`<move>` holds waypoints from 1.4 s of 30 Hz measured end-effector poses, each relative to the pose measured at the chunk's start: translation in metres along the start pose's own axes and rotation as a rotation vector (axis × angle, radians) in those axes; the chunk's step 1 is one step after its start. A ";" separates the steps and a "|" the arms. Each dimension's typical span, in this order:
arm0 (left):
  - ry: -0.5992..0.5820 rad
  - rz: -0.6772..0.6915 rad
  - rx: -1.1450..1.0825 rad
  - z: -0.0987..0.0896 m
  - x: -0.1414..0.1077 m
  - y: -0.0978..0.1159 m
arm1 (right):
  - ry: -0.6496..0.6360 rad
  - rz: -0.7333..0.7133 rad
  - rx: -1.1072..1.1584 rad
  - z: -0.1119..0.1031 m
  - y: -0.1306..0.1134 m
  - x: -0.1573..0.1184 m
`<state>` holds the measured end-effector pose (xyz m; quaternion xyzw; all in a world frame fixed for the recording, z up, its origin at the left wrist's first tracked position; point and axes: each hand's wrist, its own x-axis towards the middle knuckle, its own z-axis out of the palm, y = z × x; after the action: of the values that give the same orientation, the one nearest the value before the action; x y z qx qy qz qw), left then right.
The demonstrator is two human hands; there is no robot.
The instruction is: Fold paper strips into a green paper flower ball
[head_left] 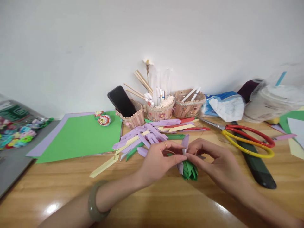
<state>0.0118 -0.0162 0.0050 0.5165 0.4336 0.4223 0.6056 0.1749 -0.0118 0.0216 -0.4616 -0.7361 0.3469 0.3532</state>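
Both hands meet just right of the middle, over a bundle of folded green paper [190,170] with a purple folded paper strip [185,142] standing up from it. My left hand [163,156], with a ring and a bangle on its arm, pinches the strip between thumb and fingers. My right hand [211,155] closes on the same spot from the other side, thumb against forefinger. The fingertips cover the place where strip and bundle join. Behind my left hand lies a pile of folded paper strips [140,137] in purple, yellow, green and red.
Green paper sheets [83,136] lie left, with small paper flowers [104,120] on them. Craft-stick baskets [160,114] line the wall, one holding a phone [121,101]. Red-and-yellow scissors [247,139] rest across a dark green long object [257,167]. A bagged drink cup [273,98] stands far right.
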 end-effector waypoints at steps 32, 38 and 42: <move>0.123 0.146 0.050 -0.001 -0.003 0.001 | 0.098 -0.275 -0.076 0.001 0.009 -0.002; 0.113 0.209 0.138 -0.001 -0.007 0.000 | 0.065 -0.319 -0.039 -0.001 0.011 -0.002; 0.104 0.253 0.175 -0.002 -0.007 0.000 | 0.074 -0.361 -0.052 -0.002 0.010 -0.001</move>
<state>0.0083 -0.0224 0.0051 0.5952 0.4309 0.4820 0.4772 0.1817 -0.0091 0.0142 -0.3435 -0.8021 0.2416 0.4245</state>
